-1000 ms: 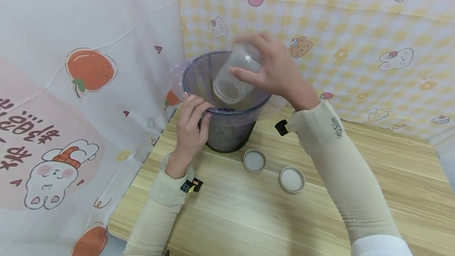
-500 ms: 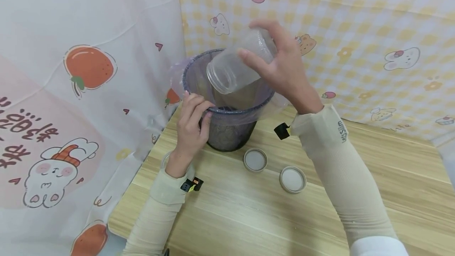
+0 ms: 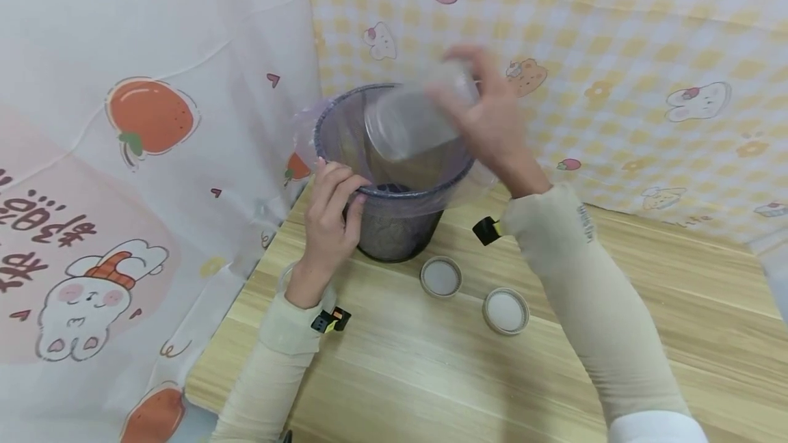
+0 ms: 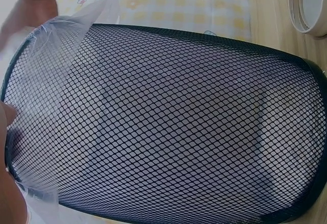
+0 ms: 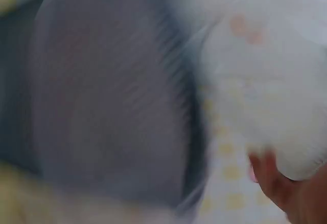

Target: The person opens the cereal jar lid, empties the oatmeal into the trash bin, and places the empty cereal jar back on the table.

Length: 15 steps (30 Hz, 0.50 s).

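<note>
My right hand (image 3: pixel 492 115) grips a clear plastic jar (image 3: pixel 412 118) over the open top of a dark wire-mesh bin (image 3: pixel 394 231). The jar is tilted, its mouth facing down and left into the bin; motion blurs both it and the hand. No contents can be made out in it. My left hand (image 3: pixel 332 217) holds the near-left rim of the bin, fingers over the edge and thumb outside. A thin, see-through lilac bag (image 3: pixel 345 132) lines the bin and folds over its rim. In the left wrist view, the mesh wall (image 4: pixel 179 122) fills most of the picture.
Two round lids (image 3: pixel 440 277) lie on the wooden table (image 3: pixel 394 374), in front of the bin and to its right. A clear round object (image 3: pixel 285 279) is mostly hidden behind my left wrist. Printed cloths (image 3: pixel 615 53) hang at the back and left.
The jar first rises and swings up to the right, its mouth turning more leftward; since then it has shifted slightly right, with blur. The left hand keeps its hold on the rim.
</note>
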{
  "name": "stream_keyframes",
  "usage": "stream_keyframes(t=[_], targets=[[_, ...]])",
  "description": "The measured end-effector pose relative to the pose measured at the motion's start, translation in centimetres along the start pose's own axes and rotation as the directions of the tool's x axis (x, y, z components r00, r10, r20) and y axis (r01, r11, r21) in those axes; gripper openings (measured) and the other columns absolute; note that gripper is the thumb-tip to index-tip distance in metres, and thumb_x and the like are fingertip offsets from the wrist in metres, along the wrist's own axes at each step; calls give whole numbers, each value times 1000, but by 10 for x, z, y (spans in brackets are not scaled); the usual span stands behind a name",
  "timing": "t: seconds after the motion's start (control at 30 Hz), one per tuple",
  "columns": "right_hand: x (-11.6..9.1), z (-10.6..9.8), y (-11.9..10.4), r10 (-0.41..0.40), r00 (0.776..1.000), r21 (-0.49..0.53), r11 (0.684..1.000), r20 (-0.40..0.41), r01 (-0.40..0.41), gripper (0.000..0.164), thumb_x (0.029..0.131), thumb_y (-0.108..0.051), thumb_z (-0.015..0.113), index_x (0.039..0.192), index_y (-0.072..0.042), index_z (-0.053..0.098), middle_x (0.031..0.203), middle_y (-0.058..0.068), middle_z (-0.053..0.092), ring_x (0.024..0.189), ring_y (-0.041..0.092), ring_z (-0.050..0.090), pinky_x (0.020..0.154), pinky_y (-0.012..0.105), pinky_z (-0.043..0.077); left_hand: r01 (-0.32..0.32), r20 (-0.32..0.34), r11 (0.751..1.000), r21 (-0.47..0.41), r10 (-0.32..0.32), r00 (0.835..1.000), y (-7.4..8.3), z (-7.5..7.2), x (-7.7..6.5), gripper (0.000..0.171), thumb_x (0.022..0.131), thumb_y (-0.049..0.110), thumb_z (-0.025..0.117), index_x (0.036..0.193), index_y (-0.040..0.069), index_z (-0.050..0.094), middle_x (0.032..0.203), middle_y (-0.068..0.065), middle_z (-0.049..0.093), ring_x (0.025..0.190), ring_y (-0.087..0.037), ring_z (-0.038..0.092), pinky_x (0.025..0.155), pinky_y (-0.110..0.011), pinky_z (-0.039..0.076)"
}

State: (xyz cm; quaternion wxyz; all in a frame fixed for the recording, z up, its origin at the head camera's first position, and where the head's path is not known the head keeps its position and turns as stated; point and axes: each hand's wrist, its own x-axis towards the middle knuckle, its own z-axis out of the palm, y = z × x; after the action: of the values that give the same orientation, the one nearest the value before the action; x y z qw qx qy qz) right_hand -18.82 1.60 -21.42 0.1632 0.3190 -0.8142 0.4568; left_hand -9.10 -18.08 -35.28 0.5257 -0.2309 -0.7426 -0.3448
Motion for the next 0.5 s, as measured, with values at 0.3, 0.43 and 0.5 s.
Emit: stream_keyframes(t=[0.3, 0.43, 0.5], targets=[[-6, 21, 19, -221, 966, -407, 876, 136, 258, 60, 81, -53, 67, 127, -16, 56, 104, 20, 48, 75, 28, 48, 61, 41, 44, -6, -2, 1000, -1, 6, 1000, 0, 1, 2, 28, 100, 21, 51, 93, -2, 64, 96, -17, 59, 95, -38, 54, 107, -60, 23], [-8, 21, 21, -214, 965, -385, 886, 154, 258, 61, 81, -53, 66, 127, -16, 56, 105, 18, 46, 75, 26, 47, 62, 39, 43, -14, -3, 1000, 2, 14, 1000, 1, 1, 2, 29, 100, 22, 50, 93, -2, 64, 96, -18, 58, 95, -39, 54, 106, -61, 24], [-9, 21, 21, -211, 965, -370, 894, 156, 255, 60, 81, -53, 67, 127, -16, 56, 106, 18, 46, 76, 25, 47, 62, 39, 43, -14, -4, 1000, 4, 14, 1000, 0, 0, 2, 29, 100, 22, 50, 93, -2, 64, 96, -18, 58, 95, -40, 54, 106, -61, 24]])
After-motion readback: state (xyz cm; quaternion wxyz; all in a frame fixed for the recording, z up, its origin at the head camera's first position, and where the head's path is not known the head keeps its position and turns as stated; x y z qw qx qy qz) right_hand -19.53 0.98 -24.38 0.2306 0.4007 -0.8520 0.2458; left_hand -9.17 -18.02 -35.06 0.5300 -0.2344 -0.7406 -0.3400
